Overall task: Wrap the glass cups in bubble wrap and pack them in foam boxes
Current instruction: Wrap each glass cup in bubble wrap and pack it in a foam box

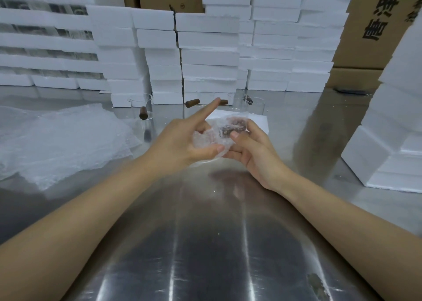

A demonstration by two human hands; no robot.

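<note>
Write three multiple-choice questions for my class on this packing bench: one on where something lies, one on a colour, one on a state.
1. Where does the pile of bubble wrap sheets lie?
A. on the metal table, to the person's left
B. on the floor
C. on a chair

2. What colour are the handles of the glass cups on the table?
A. blue
B. brown
C. white

3. The bundle between the left hand and right hand is:
A. bare glass
B. tied with string
C. wrapped in bubble wrap

Key:
1 A, the sheets spread over the table's left side.
2 B, the stubby handles show brown.
3 C, bubbled film covers it all round.
</note>
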